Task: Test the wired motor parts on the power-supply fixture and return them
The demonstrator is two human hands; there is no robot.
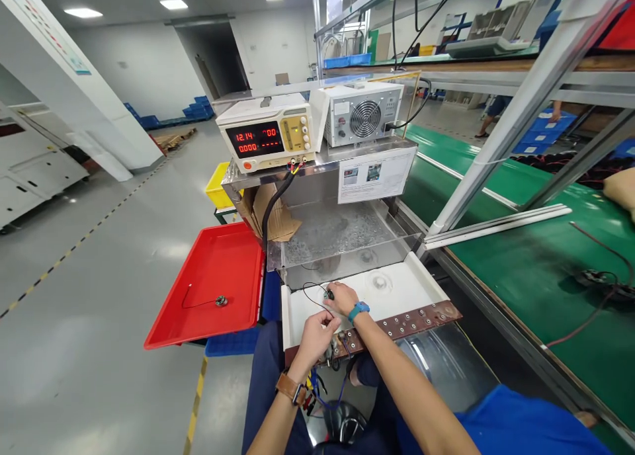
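Observation:
Over the white tray (404,278), my right hand (344,299) grips a small, dark, round motor part (328,294) between thumb and fingers. A thin black wire (308,296) loops from this part toward my left hand (320,334), whose thumb and forefinger are pinched on it. Just below the fingertips runs a brown terminal strip (401,324) with a row of metal studs. Clips and leads (313,382) hang under its left part. A similar round motor part (221,301) with a thin wire lies in the red tray (173,309) on the left.
A power supply (265,134) with red digits stands on the metal shelf ahead, beside a grey fan-backed unit (364,114). A clear plastic shield (342,233) leans behind the white tray. On the right, a green conveyor (536,256) carries a wired part; a metal post (516,104) rises there.

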